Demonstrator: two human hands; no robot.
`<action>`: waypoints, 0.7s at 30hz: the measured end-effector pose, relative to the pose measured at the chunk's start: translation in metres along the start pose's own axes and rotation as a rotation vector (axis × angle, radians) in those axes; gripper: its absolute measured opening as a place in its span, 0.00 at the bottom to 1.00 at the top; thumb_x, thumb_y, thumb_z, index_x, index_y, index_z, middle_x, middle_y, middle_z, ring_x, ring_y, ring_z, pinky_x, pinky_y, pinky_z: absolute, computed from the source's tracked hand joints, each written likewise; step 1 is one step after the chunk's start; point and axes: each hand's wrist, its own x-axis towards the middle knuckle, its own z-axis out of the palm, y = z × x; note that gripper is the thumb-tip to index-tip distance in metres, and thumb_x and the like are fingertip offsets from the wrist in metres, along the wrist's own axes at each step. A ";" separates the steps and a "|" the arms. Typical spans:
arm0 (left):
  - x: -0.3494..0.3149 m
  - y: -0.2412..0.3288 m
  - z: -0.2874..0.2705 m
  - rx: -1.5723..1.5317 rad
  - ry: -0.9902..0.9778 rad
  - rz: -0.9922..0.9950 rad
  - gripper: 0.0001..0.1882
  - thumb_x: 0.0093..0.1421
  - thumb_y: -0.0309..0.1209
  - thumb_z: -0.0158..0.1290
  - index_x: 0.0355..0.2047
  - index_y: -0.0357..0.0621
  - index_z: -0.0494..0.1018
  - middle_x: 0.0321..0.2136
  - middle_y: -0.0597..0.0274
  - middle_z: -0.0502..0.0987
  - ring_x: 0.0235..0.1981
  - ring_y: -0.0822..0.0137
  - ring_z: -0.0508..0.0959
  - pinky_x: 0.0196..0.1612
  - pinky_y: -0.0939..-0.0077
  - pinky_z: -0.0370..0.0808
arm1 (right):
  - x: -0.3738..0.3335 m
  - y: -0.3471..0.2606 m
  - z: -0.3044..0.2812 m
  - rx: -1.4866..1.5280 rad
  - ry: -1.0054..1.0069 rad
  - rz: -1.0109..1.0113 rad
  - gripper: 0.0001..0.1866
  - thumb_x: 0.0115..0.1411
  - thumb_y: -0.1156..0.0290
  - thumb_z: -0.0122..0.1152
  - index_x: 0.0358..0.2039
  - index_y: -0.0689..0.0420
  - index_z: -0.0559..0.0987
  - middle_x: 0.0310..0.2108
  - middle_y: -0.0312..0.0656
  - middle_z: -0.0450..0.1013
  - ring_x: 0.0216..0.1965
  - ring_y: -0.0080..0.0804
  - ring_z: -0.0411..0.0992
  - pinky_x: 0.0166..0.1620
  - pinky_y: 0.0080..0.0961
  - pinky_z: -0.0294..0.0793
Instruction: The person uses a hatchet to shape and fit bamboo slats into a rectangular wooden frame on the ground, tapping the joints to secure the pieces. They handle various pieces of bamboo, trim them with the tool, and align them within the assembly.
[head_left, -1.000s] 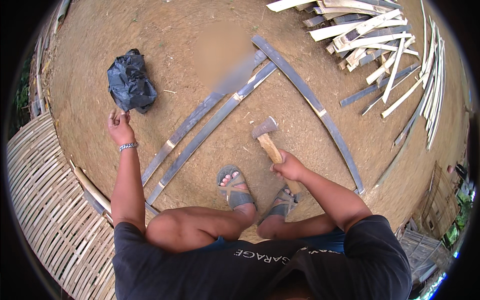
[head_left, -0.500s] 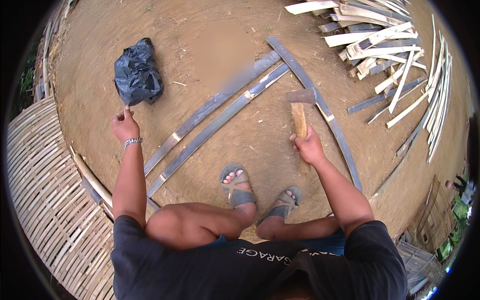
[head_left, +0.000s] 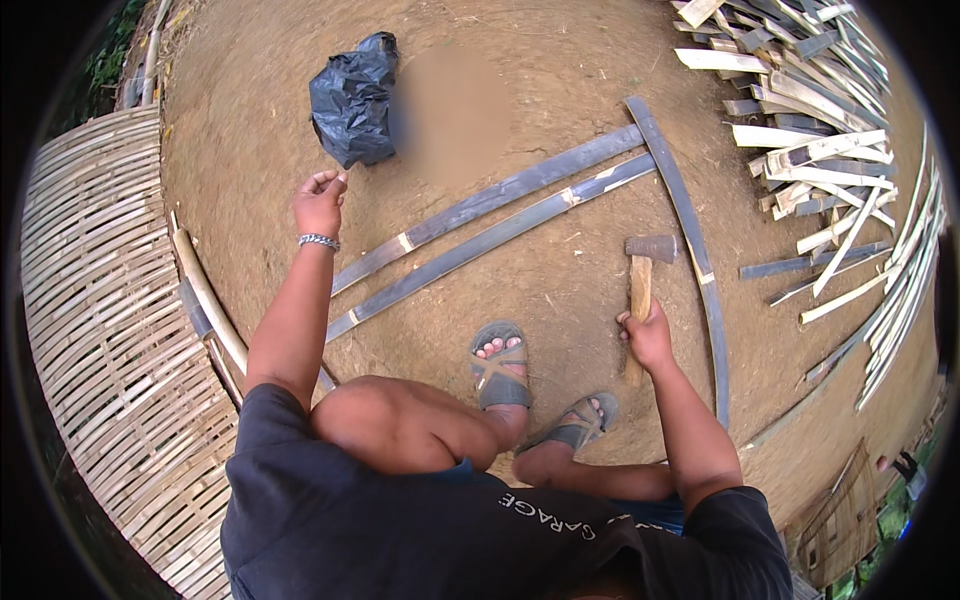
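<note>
Beyond my left arm, a crumpled black plastic bag [head_left: 352, 108] lies on the dirt ground. My left hand [head_left: 320, 205] is closed at the bag's near corner, thumb and fingertips pinching it. On the other side, my right hand [head_left: 650, 335] is wrapped round the wooden handle of a hammer [head_left: 641, 285], its dark metal head pointing away from me. Two long dark bamboo strips [head_left: 480, 243] run slantwise across the ground between my hands. A third bamboo strip [head_left: 690, 220] meets them at their far right end and passes just right of the hammer.
A woven bamboo slat panel [head_left: 100, 300] takes up the left side, with a bamboo pole [head_left: 208, 300] along its edge. Split bamboo pieces [head_left: 830, 150] are heaped at the far right. My sandalled feet [head_left: 500, 375] are between the strips and me. A patch beside the bag is smeared.
The view has turned, so the bag and strips sit further right in the picture. My left hand stays at the bag's corner and my right hand still grips the hammer.
</note>
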 end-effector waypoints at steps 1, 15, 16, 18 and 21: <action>-0.003 0.001 -0.001 0.038 -0.014 -0.012 0.11 0.59 0.28 0.66 0.41 0.39 0.79 0.30 0.66 0.82 0.27 0.76 0.79 0.30 0.82 0.73 | 0.001 -0.001 -0.001 -0.013 -0.004 0.007 0.21 0.60 0.83 0.56 0.55 0.61 0.69 0.33 0.39 0.76 0.22 0.24 0.70 0.26 0.22 0.71; -0.008 -0.016 0.012 -0.038 -0.152 -0.340 0.11 0.64 0.27 0.56 0.46 0.44 0.77 0.32 0.67 0.82 0.30 0.74 0.80 0.34 0.75 0.76 | 0.015 0.009 -0.012 -0.105 0.003 -0.013 0.20 0.60 0.82 0.60 0.54 0.60 0.72 0.28 0.36 0.72 0.21 0.23 0.69 0.25 0.23 0.71; -0.001 -0.020 0.007 -0.021 -0.163 -0.303 0.11 0.63 0.26 0.55 0.46 0.43 0.77 0.31 0.67 0.81 0.30 0.74 0.79 0.34 0.75 0.76 | 0.016 0.009 -0.011 -0.097 -0.002 -0.016 0.20 0.60 0.82 0.60 0.54 0.60 0.72 0.28 0.36 0.73 0.21 0.23 0.69 0.25 0.23 0.71; 0.009 -0.022 0.000 -0.004 -0.150 -0.229 0.11 0.61 0.23 0.54 0.44 0.42 0.78 0.29 0.66 0.81 0.28 0.74 0.79 0.32 0.77 0.75 | 0.016 0.011 -0.010 -0.080 -0.005 -0.021 0.20 0.60 0.82 0.59 0.54 0.60 0.72 0.29 0.36 0.73 0.20 0.23 0.69 0.25 0.23 0.70; 0.014 -0.021 0.000 -0.010 -0.079 -0.127 0.10 0.60 0.20 0.51 0.38 0.39 0.80 0.26 0.65 0.80 0.25 0.75 0.77 0.29 0.80 0.73 | 0.018 0.013 -0.012 -0.089 0.001 -0.018 0.20 0.60 0.82 0.59 0.54 0.60 0.71 0.29 0.37 0.73 0.20 0.24 0.69 0.25 0.24 0.70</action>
